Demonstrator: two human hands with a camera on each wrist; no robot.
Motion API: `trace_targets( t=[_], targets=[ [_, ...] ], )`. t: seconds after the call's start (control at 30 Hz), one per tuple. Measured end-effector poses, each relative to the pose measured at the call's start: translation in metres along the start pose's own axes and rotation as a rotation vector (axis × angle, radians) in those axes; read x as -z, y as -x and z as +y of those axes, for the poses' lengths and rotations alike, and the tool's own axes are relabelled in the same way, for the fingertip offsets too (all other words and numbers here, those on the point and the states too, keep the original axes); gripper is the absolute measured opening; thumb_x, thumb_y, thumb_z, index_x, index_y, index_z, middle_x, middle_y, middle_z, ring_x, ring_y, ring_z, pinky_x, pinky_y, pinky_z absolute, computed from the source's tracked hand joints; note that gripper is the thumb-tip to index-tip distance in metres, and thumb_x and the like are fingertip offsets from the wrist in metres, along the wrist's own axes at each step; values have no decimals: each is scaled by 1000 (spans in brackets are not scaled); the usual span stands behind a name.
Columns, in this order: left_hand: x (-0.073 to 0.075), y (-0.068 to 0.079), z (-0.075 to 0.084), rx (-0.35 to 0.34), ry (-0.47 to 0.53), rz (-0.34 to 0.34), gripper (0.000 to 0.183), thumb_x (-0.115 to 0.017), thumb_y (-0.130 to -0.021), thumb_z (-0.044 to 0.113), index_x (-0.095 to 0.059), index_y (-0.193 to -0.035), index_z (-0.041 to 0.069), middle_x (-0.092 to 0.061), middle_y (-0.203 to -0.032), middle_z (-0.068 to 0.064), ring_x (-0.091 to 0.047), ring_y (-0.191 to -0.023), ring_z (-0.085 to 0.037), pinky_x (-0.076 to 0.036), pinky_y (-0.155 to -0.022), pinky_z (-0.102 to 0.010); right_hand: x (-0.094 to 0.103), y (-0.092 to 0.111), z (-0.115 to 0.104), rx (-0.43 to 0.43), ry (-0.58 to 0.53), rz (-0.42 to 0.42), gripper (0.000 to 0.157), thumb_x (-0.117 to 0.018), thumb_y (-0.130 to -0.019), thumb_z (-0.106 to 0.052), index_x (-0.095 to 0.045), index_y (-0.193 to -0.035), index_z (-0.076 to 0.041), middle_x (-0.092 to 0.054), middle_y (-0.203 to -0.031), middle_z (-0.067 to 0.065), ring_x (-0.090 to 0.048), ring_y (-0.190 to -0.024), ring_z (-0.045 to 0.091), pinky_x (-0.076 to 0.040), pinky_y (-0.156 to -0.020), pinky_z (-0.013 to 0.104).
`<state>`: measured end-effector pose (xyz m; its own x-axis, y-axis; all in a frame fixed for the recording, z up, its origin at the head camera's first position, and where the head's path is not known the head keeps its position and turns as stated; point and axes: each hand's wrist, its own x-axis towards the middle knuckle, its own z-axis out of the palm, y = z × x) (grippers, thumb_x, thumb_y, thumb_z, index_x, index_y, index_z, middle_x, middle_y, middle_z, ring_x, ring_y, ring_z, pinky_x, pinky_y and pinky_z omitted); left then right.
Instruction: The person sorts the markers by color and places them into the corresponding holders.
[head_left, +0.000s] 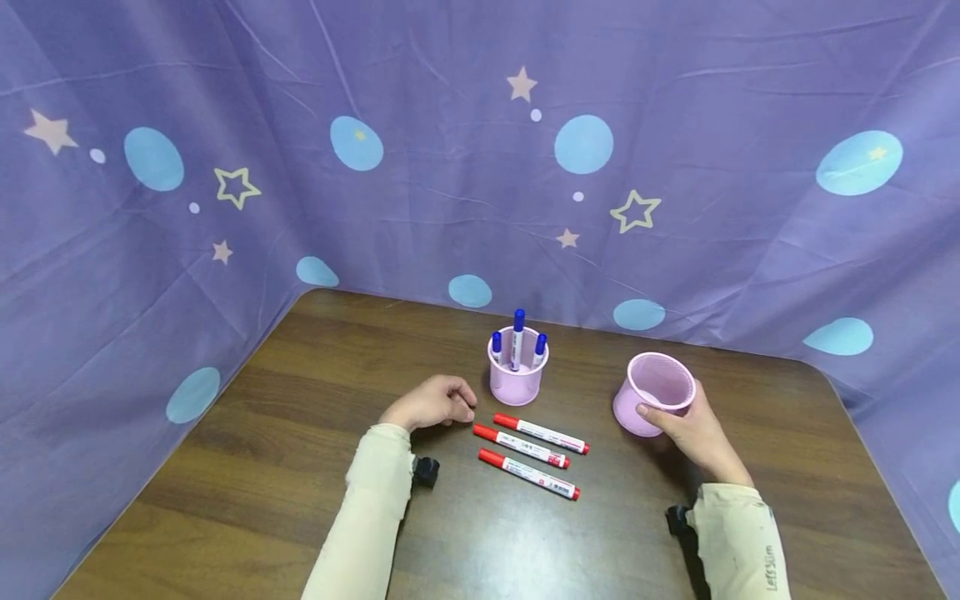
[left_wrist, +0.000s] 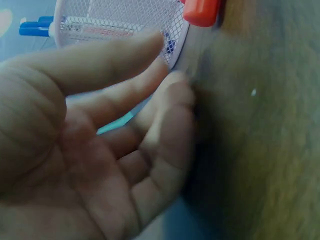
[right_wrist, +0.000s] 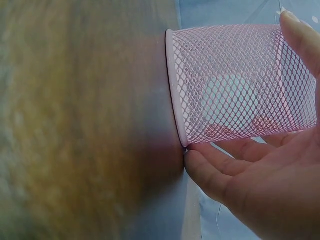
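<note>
my right hand grips the empty-looking pink cup right of centre in the frame, thumb over its rim, fingers against its outside. my left hand, near the middle, holds nothing, its fingers loosely bent beside the red markers, which lie loose at lower centre. three blue markers stand in the other pink cup above them; i judge the blues sorted and the three reds left.
</note>
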<state>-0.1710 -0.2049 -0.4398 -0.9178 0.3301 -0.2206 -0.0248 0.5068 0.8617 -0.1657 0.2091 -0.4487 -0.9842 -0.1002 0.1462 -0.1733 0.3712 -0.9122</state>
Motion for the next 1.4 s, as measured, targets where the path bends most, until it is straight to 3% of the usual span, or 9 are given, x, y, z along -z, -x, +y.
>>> trace_targets(
  t=[0.1,0.2,0.6,0.8,1.13,1.4],
  targets=[
    [0,6,4,0,-47,-112,17,-74,-82,0,-68,-98,1,-62,-75,-1,-54,-65,-13,-45,-58,-26,0,-1,1,5,7,0,79,-77,-87,-6,-30,-148,7,-49,-136,28,-48,-120,34,-37,-90,13],
    [-2,9,7,2,-87,-162,18,-75,-81,-1,-67,-97,4,-61,-73,0,-52,-63,-12,-43,-57,-25,-1,-2,0,5,4,-5,79,-77,-87,-7,-30,-149,7,-49,-136,28,-48,-121,35,-37,-90,13],
    [-10,9,17,-45,-292,-125,16,-78,-80,1,-67,-88,10,-59,-72,1,-51,-65,-11,-42,-62,-28,0,-1,-2,-13,10,-21,83,-77,-88,-9,-25,-150,8,-45,-138,30,-47,-123,39,-36,-90,13],
    [-9,10,16,-46,-299,-141,14,-78,-80,4,-67,-86,11,-58,-72,3,-50,-66,-11,-41,-62,-27,0,1,-2,-6,-1,-16,82,-76,-88,-8,-25,-150,8,-45,-138,30,-46,-122,38,-36,-90,12],
    [-7,10,15,-47,-223,-173,9,-75,-85,7,-69,-89,11,-57,-70,4,-50,-62,-10,-42,-57,-25,0,3,-4,-17,-5,-13,82,-76,-88,-9,-24,-149,9,-44,-138,31,-46,-123,38,-36,-89,12],
    [-6,9,14,-43,-199,-177,9,-74,-85,6,-68,-89,11,-58,-71,3,-51,-61,-12,-43,-56,-26,1,3,-3,-44,-3,-28,86,-76,-89,-11,-20,-151,8,-41,-140,31,-45,-125,41,-36,-93,19]
  ],
)
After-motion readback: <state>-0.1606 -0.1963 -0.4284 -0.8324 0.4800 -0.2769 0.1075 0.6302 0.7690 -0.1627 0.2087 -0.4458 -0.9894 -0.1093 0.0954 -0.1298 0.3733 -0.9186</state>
